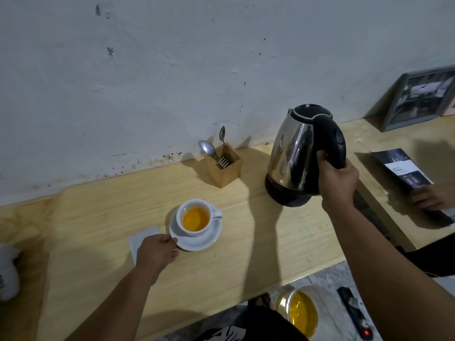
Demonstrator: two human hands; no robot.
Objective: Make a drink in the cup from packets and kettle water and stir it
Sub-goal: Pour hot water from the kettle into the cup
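A white cup [190, 231] holding orange liquid stands on a white saucer [205, 242] in the middle of the wooden table [98, 217]. My left hand [156, 252] rests at the saucer's left rim, fingertips touching it, over a white packet [141, 239] lying flat. My right hand [338, 183] grips the black handle of a steel kettle [293, 153], which stands upright at or just above its black base, right of the cup. A wooden holder [225, 168] behind the cup carries two spoons and a fork.
Another person's hand [429, 198] holds a dark booklet [403, 168] at the right. A framed picture [423, 97] leans on the wall. Below the table edge sit a glass bowl of orange liquid [301, 313] and a power strip [357, 313]. A white object [8, 274] lies far left.
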